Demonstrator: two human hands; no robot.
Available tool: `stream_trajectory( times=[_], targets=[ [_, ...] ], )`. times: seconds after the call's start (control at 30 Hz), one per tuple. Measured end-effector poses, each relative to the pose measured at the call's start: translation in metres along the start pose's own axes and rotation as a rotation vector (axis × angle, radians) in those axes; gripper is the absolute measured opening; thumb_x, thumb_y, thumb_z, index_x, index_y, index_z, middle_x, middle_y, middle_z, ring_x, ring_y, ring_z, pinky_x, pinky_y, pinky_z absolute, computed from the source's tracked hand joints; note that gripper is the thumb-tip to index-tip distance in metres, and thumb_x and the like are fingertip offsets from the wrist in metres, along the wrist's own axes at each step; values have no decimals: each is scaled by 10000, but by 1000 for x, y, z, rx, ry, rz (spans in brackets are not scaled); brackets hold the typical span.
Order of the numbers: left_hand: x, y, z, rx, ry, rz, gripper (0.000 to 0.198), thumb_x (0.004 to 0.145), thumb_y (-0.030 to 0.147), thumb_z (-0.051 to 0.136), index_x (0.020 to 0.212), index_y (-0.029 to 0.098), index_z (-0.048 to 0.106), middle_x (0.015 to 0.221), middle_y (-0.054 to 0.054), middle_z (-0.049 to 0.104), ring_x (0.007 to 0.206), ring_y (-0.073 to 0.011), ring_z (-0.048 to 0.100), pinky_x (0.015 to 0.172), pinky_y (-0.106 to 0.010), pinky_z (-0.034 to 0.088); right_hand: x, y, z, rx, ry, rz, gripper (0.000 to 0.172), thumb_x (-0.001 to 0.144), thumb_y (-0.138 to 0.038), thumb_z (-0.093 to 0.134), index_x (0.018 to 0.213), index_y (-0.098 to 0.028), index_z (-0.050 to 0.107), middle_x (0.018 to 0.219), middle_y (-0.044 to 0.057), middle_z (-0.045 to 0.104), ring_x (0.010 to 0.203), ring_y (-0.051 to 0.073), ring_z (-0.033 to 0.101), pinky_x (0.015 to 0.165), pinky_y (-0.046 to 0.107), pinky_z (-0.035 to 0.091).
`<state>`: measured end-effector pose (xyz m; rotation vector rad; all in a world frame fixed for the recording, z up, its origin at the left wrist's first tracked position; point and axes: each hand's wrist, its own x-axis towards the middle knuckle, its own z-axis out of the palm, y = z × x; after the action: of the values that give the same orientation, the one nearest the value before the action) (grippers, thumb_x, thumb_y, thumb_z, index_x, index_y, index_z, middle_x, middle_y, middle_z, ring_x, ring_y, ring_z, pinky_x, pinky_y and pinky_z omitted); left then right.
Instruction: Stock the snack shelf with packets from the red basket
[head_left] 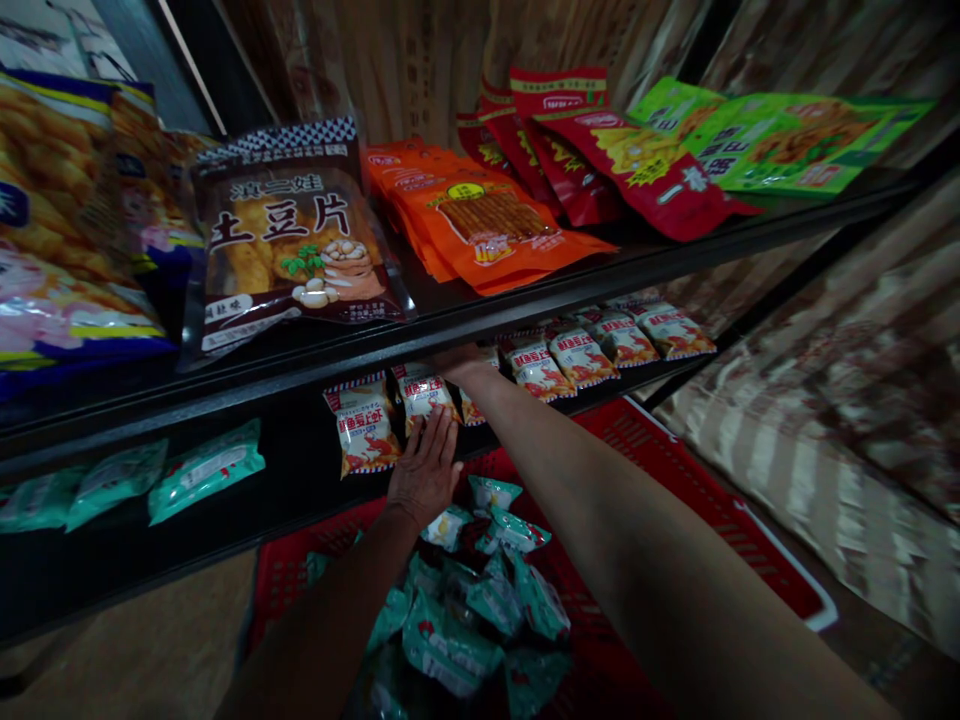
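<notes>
My left hand lies with its fingers stretched out against the front of a small white-and-orange snack packet on the lower shelf. Another such packet stands just to its left. My right hand reaches in under the upper shelf, above a partly covered packet of the same kind. Its fingers are hidden by the shelf edge, so what they touch cannot be seen. To the right of my right wrist, several matching packets stand in a row.
Below the lower shelf sits a red basket holding several teal packets. More teal packets lie at the shelf's left. On the upper shelf are a brown potato-slice bag, orange bags, red bags and green bags.
</notes>
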<state>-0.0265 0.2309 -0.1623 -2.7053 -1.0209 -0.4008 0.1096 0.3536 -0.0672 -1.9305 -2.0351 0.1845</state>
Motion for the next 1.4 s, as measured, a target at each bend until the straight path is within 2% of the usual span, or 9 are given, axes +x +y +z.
stream_trajectory(
  times=[0.17, 0.4, 0.53, 0.7, 0.87, 0.97, 1.17, 1.27, 1.4],
  targets=[
    [0, 0, -1, -7, -10, -3, 596, 936, 367, 354, 1435, 43, 316, 1549, -170, 207, 1446, -280, 53, 1180, -506, 149, -13, -1, -5, -103, -2, 42, 321, 892, -194, 438, 1107, -95, 655, 1100, 196, 673, 1112, 309, 574, 1008, 452, 360],
    [-10, 5, -7, -39, 39, 38, 578, 923, 317, 382, 1417, 22, 335, 1539, -164, 244, 1449, -257, 60, 1189, -488, 160, -51, 2, -25, -134, 129, 33, 355, 889, -166, 394, 1118, -107, 658, 1152, 158, 655, 1110, 271, 563, 1022, 382, 363],
    [-42, 20, -16, -85, 91, 47, 524, 911, 233, 394, 1396, 37, 367, 1521, -160, 294, 1446, -249, 96, 1175, -471, 223, -87, 3, -25, -2, 205, -24, 343, 871, -128, 410, 1071, -179, 683, 1169, 86, 648, 1123, 214, 540, 1029, 321, 369],
    [-93, 33, -30, -121, 140, 13, 533, 877, 153, 418, 1397, 51, 359, 1502, -168, 333, 1440, -264, 113, 1132, -475, 311, -128, -9, -9, 103, 219, -32, 356, 830, -69, 431, 1062, -156, 687, 1178, 87, 632, 1116, 205, 531, 1009, 312, 398],
    [-127, 33, -49, -178, 128, -112, 473, 871, 129, 417, 1342, 91, 435, 1460, -176, 402, 1441, -262, 116, 1079, -481, 379, -161, -31, 3, 98, 51, -132, 389, 815, -30, 429, 1096, -139, 674, 1182, 95, 638, 1129, 203, 530, 1058, 314, 355],
    [-135, 29, -62, -225, 119, -181, 463, 875, 127, 401, 1336, 89, 433, 1459, -188, 399, 1421, -279, 217, 1058, -479, 404, -172, -39, 12, 97, 1, -164, 424, 804, -33, 435, 1164, -120, 640, 1233, 116, 604, 1174, 217, 500, 1085, 329, 335],
    [-107, 21, -74, -486, 45, -435, 478, 835, 60, 364, 1302, 107, 455, 1447, -184, 416, 1236, -232, 527, 970, -364, 503, -168, -39, 37, 326, 259, 248, 431, 754, 9, 394, 1104, -85, 627, 1148, 157, 593, 1039, 195, 585, 977, 303, 460],
    [-69, 22, -68, -637, 120, -526, 462, 799, 62, 409, 1255, 93, 476, 1371, -186, 492, 1281, -249, 477, 1034, -403, 447, -164, -30, 49, 421, 332, 275, 408, 748, 6, 389, 1058, -114, 626, 1114, 135, 599, 966, 184, 616, 933, 323, 497],
    [-18, 24, -52, -728, 197, -666, 464, 770, 33, 419, 1227, 93, 473, 1350, -200, 491, 1309, -259, 437, 1081, -442, 382, -161, -17, 61, 495, 391, 192, 432, 762, -14, 403, 1107, -151, 625, 1187, 112, 598, 1152, 194, 553, 1042, 354, 426]
  ],
)
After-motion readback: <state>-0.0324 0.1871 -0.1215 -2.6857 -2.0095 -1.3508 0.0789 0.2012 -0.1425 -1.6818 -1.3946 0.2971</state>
